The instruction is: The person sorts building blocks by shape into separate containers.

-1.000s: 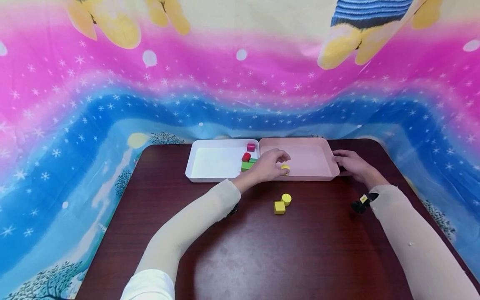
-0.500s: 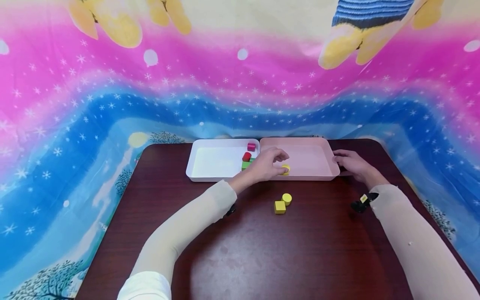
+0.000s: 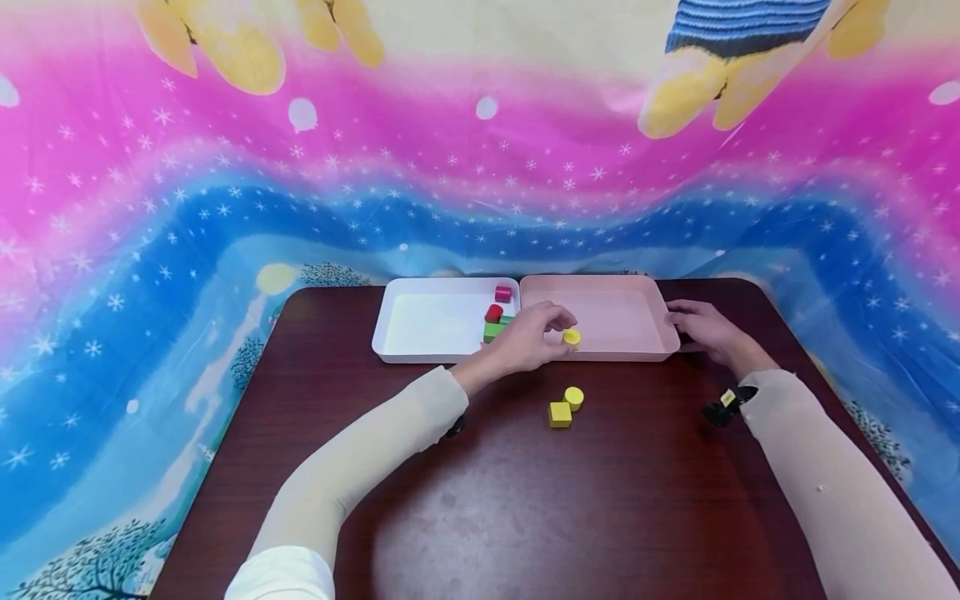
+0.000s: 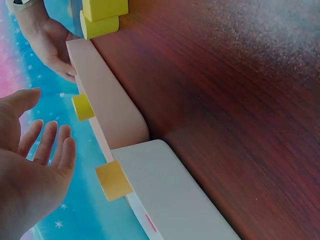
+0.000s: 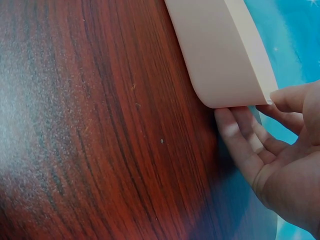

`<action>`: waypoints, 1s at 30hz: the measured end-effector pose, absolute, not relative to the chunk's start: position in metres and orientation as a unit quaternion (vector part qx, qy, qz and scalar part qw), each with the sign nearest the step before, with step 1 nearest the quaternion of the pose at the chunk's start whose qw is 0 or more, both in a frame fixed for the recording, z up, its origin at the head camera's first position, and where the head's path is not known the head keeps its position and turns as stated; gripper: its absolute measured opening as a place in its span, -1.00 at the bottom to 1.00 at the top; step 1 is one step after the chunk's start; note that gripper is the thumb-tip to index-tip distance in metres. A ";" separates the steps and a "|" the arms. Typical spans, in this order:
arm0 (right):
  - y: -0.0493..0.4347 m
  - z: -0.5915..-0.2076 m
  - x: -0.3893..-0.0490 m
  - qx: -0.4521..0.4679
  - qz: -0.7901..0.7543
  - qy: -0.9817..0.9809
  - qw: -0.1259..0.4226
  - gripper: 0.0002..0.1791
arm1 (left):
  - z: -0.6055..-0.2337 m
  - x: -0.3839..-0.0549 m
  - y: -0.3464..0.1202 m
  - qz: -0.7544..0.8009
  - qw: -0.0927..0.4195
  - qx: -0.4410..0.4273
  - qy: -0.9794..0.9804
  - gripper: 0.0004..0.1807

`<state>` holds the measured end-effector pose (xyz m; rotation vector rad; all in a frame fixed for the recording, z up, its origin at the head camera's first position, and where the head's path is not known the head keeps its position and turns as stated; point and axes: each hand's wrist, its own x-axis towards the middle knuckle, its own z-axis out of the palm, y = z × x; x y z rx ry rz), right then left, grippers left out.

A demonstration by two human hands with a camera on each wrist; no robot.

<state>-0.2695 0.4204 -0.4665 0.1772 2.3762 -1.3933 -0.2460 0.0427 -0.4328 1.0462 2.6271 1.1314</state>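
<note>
In the head view my left hand (image 3: pixel 530 335) hovers over the near left corner of the pink tray (image 3: pixel 663 357), beside a yellow cylinder (image 3: pixel 572 337). The left wrist view has its fingers spread and loosely bent, holding nothing, while the yellow cylinder (image 4: pixel 83 107) shows above the tray wall. At the tray's right end, my right hand (image 3: pixel 705 327) grips the pink tray (image 5: pixel 220 55), thumb on the rim and fingers against the end wall. Another yellow cylinder (image 3: pixel 573 398) and a yellow cube (image 3: pixel 559 415) stand together on the table in front.
Left of the pink tray, and against it, stands a white tray (image 3: pixel 386 333). Inside are green blocks (image 3: pixel 492 332), a red cylinder (image 3: pixel 493 313) and a crimson block (image 3: pixel 502 294). A patterned cloth (image 3: pixel 480 208) hangs behind the dark wooden table (image 3: pixel 637 500).
My left hand has let go of the yellow cylinder in the pink tray and drawn slightly back to the left. The right hand has stayed on the tray's end.
</note>
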 end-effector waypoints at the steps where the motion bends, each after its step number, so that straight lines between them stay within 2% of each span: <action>1: 0.420 -0.467 -0.269 0.064 -0.495 0.846 0.189 -0.33 | -0.433 -0.245 0.042 0.370 0.047 0.347 0.861 -0.53; 9: 0.420 -0.468 -0.271 0.069 -0.497 0.843 0.191 -0.32 | -0.432 -0.237 0.041 0.386 0.054 0.372 0.843 -0.56; 18: 0.420 -0.471 -0.274 0.069 -0.498 0.843 0.192 -0.31 | -0.437 -0.228 0.040 0.398 0.105 0.418 0.810 -0.51; 30: 0.421 -0.471 -0.272 0.074 -0.490 0.849 0.183 -0.31 | -0.440 -0.221 0.040 0.365 0.120 0.443 0.810 -0.48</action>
